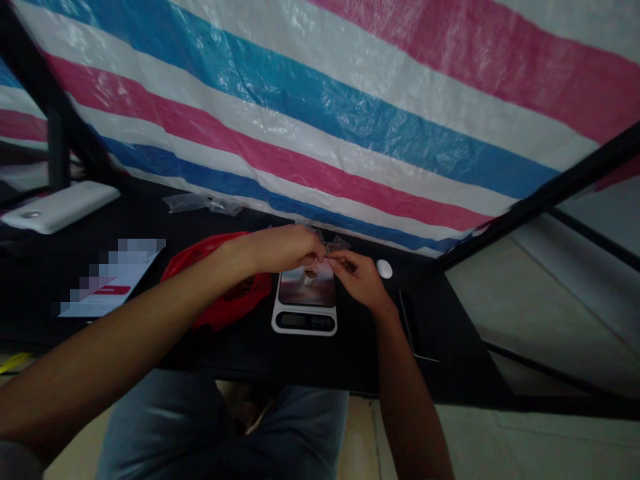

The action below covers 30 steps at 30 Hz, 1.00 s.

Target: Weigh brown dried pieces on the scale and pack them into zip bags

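My left hand [280,248] and my right hand [357,279] meet above a white digital kitchen scale [305,321]. Their fingertips pinch a small clear plastic bag [330,244], which is crumpled and hard to make out. The scale's glossy platform reflects light, and a small brown item [311,273] appears to lie on it. Under my left forearm lies a red plastic bag [240,300]. A small white oval object [384,269] sits just right of my right hand.
The black tabletop [450,347] holds a dark phone [414,325], a partly obscured paper sheet [110,280], a loose clear plastic bag [203,203], and a white box-like device [60,207]. A striped pink, blue and white tarp [320,120] hangs behind, on a dark frame.
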{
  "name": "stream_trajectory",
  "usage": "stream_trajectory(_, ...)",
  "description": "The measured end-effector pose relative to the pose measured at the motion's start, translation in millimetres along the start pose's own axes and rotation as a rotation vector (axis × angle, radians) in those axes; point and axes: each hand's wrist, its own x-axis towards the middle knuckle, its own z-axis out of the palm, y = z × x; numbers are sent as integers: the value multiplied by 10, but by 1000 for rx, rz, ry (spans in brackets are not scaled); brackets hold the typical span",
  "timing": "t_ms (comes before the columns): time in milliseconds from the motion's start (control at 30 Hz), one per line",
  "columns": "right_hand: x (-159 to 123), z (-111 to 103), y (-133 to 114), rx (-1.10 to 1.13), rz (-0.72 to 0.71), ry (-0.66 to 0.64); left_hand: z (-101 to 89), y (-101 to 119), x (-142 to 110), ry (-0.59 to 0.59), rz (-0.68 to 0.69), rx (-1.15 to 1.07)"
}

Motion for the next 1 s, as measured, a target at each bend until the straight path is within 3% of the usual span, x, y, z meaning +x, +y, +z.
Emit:
stream_trajectory(133, -6, -2, 8, -41, -5, 24, -139, -139, -307, -109, -186, 97)
stream_trajectory(267, -19, -22, -15, -89, -47, 64, -137, -389, -551, -97, -219, 188)
stream_trajectory(433, -53, 150, -362, -224, -283, 131, -90, -660, -652, -192, -533, 179)
stream_trajectory(500, -75, 348, -598, -255, -447, 4, -103, -688, -671, -233, -598, 146)
stream_trajectory(600, -105, 698, -896, -325, -587, -323, -152, -640, -703, -275, -600, 129)
stream_trajectory(700, -107, 928, -1016, -461, -556, -469, -227, -557, -753, -258, -561, 176)
stream_trajectory(767, -86, 959, -1014, -572, -496, -507, -289, -509, -801, -236, -538, 233)
stream_trajectory(1000, 28, 728, -1095, -811, -328, -441, -445, -273, -976, -99, -574, 472)
